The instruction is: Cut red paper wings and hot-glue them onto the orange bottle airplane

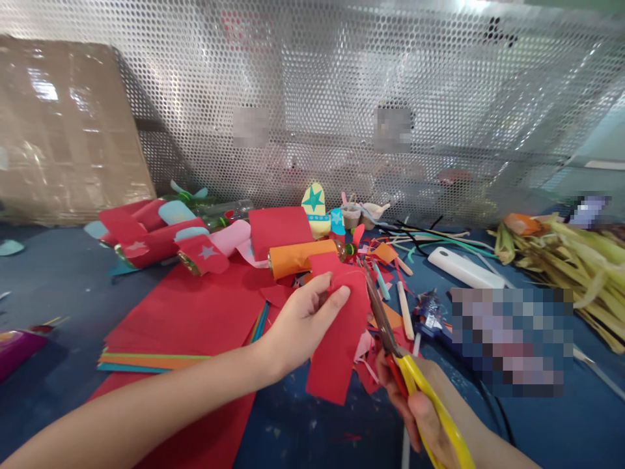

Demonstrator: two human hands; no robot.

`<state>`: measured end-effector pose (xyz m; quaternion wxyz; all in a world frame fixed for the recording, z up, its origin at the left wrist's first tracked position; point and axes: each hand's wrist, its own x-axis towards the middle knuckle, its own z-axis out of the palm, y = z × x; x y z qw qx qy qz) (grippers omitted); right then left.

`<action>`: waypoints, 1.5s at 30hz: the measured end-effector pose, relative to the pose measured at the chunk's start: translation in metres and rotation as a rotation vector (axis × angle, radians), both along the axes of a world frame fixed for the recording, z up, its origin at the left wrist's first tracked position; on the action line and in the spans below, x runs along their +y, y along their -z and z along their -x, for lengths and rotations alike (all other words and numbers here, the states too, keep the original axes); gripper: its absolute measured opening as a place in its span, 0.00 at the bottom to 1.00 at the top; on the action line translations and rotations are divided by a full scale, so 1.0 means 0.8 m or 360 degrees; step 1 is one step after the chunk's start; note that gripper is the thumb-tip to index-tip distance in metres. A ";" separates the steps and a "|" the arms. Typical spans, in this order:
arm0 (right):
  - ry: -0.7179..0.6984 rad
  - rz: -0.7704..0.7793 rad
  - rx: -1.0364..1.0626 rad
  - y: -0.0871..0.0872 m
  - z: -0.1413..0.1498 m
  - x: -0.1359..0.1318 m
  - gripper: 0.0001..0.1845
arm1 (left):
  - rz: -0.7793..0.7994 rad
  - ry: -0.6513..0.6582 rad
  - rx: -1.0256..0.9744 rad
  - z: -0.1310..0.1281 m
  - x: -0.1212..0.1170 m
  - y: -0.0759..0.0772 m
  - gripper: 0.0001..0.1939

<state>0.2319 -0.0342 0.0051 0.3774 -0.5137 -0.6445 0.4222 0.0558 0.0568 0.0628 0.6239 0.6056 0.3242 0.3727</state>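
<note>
My left hand (307, 319) pinches a piece of red paper (336, 352) between thumb and fingers, holding it up over the table. In my right hand (415, 404) is a pair of scissors (383, 312) with yellow and red handles, my fingers wrapped round them. The blades point up and away along the paper's right edge; whether they touch it I cannot tell. Just behind the paper lies a bottle wrapped in orange paper (303, 258). Small paper scraps (364, 374) lie under and around the scissors.
Stacked coloured paper (180, 312) spreads at left, with red-wrapped bottles (161, 244) behind it. A glue gun (432, 326), a white box-shaped item (463, 267) and dried corn husks (561, 260) lie at right. A perforated metal panel (322, 85) and cardboard (68, 130) stand at the back.
</note>
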 end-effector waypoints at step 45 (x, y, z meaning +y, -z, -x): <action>0.0013 0.0225 -0.0094 -0.045 -0.017 0.000 0.37 | -0.1219 -0.0348 0.0782 0.034 0.057 -0.026 0.11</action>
